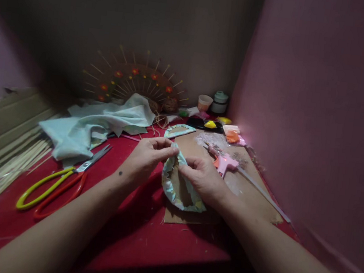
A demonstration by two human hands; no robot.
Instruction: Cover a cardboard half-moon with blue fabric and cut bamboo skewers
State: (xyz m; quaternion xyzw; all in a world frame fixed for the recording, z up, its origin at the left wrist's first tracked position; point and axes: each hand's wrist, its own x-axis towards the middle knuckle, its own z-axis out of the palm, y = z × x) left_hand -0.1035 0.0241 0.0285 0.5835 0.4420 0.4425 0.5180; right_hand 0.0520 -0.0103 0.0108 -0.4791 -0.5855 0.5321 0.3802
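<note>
Between my hands is a half-round cardboard piece point(179, 185) with light blue patterned fabric folded over its rim, its brown middle showing. My left hand point(151, 152) pinches the fabric at its upper corner. My right hand point(202, 176) grips the straight side, thumb on the fabric edge. The piece is tilted above a cardboard sheet point(228, 195). A similar fabric-edged half-round piece point(180, 131) lies just beyond my hands. Right of my right hand, a pink glue gun point(223, 161) rests on the sheet with a glue stick point(264, 193) out of its back.
Scissors point(80, 170) with yellow and red handles lie left on the red cloth point(143, 238). Behind them is crumpled light blue fabric point(104, 120); thin sticks point(4, 176) line the left edge. A flowered fan-shaped piece point(139, 78), a cup point(204, 103) and clay packets point(231, 136) stand behind.
</note>
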